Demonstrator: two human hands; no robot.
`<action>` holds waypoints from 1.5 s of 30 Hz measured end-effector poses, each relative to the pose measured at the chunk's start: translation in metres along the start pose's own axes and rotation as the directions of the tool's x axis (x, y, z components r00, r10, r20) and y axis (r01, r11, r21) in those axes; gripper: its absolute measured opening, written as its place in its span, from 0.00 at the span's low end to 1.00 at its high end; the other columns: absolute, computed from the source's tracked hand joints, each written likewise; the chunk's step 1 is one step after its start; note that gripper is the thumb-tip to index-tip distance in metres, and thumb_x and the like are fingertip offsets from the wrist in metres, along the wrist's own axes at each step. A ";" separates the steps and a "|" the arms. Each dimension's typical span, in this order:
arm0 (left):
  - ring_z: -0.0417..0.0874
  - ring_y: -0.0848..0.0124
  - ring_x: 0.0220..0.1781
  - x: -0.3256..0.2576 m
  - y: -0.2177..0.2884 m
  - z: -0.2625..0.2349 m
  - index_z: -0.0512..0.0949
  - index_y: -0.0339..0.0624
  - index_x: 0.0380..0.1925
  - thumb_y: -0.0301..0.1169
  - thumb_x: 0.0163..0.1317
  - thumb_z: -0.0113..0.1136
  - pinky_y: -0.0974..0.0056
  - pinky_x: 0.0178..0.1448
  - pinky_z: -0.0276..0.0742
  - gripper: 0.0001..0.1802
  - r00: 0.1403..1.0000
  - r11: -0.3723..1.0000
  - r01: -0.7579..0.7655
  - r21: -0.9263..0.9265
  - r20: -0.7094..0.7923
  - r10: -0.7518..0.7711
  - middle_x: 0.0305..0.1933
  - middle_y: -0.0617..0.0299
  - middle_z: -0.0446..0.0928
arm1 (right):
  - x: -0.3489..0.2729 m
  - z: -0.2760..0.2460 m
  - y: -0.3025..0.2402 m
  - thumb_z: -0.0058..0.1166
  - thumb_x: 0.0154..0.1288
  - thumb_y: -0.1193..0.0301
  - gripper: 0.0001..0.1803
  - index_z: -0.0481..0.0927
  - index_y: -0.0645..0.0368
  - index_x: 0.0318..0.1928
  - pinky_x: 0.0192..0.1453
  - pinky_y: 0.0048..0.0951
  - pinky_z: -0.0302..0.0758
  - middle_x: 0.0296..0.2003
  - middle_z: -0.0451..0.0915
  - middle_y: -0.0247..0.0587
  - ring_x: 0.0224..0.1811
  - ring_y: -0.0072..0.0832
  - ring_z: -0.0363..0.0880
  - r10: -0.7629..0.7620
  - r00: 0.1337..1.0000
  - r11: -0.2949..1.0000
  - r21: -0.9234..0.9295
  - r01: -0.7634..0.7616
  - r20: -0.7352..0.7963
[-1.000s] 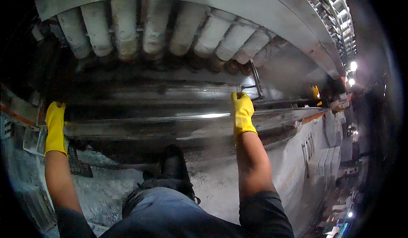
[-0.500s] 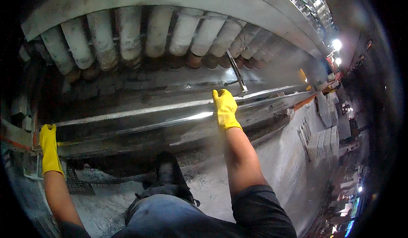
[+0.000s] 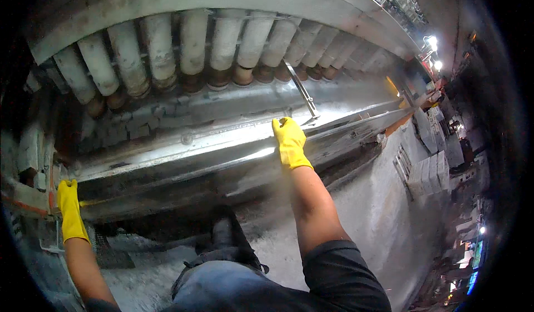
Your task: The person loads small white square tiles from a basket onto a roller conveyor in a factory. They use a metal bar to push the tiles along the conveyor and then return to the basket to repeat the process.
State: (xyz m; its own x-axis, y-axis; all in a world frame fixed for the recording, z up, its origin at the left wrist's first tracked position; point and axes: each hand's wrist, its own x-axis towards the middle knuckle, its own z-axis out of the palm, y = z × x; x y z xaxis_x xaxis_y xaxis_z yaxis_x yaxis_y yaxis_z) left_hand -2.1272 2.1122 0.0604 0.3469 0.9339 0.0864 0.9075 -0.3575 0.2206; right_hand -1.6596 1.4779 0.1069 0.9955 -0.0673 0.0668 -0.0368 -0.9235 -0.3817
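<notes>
Dim machine bay, pale strip inside, gloved hands alongside

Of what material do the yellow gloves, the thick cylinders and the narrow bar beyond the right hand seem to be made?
Yellow gloves: probably rubber or latex, smooth, judging by the even colour and close fit.
Thick cylinders: perhaps metal, dull and stained; the grey, dusty-looking surface leaves it open.
Narrow bar: likely metal, being thin and straight with a pale sheen.

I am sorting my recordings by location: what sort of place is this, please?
Probably a factory or industrial workshop: the row of thick grey cylinders, the bright lamps in a dim space and the yellow work gloves suggest it.
</notes>
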 end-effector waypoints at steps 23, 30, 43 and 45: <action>0.87 0.52 0.47 -0.037 0.037 -0.027 0.84 0.42 0.42 0.49 0.65 0.64 0.52 0.49 0.80 0.21 0.994 0.999 -0.002 -0.037 -0.109 -0.002 0.43 0.51 0.87 | 0.000 0.002 0.003 0.53 0.66 0.43 0.29 0.85 0.51 0.54 0.60 0.41 0.77 0.49 0.86 0.49 0.54 0.44 0.84 -0.026 1.000 1.000 0.009 0.026 -0.010; 0.86 0.52 0.49 -0.023 0.018 -0.012 0.84 0.43 0.44 0.47 0.66 0.63 0.51 0.51 0.79 0.19 0.986 0.993 -0.056 -0.100 -0.163 0.039 0.46 0.52 0.86 | 0.001 0.000 0.001 0.54 0.67 0.44 0.29 0.85 0.53 0.55 0.58 0.42 0.78 0.49 0.86 0.50 0.53 0.45 0.84 -0.019 1.000 1.000 0.002 0.019 0.011; 0.85 0.56 0.47 -0.082 0.082 -0.025 0.83 0.44 0.45 0.45 0.71 0.60 0.53 0.52 0.78 0.16 0.980 0.968 -0.152 -0.200 -0.157 0.122 0.46 0.57 0.84 | -0.003 -0.004 -0.004 0.55 0.66 0.47 0.24 0.85 0.53 0.47 0.53 0.45 0.79 0.44 0.86 0.46 0.48 0.46 0.85 -0.075 0.996 0.990 0.120 0.079 -0.037; 0.85 0.58 0.47 -0.095 0.105 -0.028 0.82 0.43 0.46 0.45 0.72 0.60 0.53 0.53 0.78 0.17 0.989 0.963 -0.137 -0.234 -0.084 0.121 0.47 0.57 0.84 | -0.006 -0.009 -0.002 0.54 0.67 0.47 0.23 0.85 0.53 0.45 0.51 0.45 0.79 0.43 0.87 0.46 0.46 0.46 0.85 -0.083 0.993 0.988 0.120 0.092 -0.079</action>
State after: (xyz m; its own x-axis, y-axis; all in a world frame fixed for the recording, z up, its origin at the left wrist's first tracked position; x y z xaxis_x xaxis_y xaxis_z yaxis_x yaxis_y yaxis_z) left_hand -2.0719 1.9863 0.1030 0.4328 0.8805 0.1936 0.7705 -0.4728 0.4277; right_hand -1.6663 1.4762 0.1157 0.9850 -0.0199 0.1714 0.0662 -0.8736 -0.4821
